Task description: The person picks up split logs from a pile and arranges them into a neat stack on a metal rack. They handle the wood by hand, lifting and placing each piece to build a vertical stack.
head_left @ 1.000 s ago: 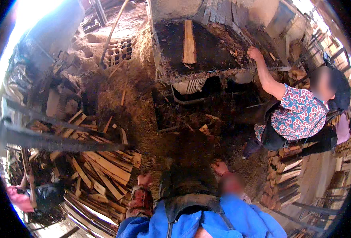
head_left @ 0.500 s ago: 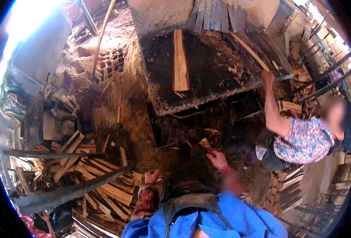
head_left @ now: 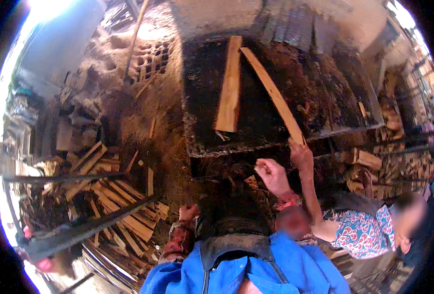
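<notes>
My right hand [head_left: 273, 176] is raised in front of me, just short of the dark table's near edge. It holds nothing visible, and its fingers are loosely bent and apart. My left hand [head_left: 189, 212] hangs low by my left side with its fingers curled in and nothing seen in them. On the dark tabletop [head_left: 202, 98] lies a wide wooden board [head_left: 228, 93], pointing away from me. A co-worker's hand [head_left: 300, 152] at my right grips the near end of a narrow wooden strip [head_left: 276, 95]. The strip slants across the table, its far end close to the board.
Cut wood strips [head_left: 133, 223] are heaped at lower left, behind a dark beam [head_left: 94, 223]. Sawdust [head_left: 148, 29] covers the ground at the far left, where a long pole [head_left: 136, 36] leans. The co-worker [head_left: 364, 232] stands close by my right arm. More wood pieces [head_left: 366, 159] are stacked at right.
The co-worker has drawn the strip from the table's right side toward the middle and come nearer to me. My right hand has risen toward the table. My left hand has hardly moved.
</notes>
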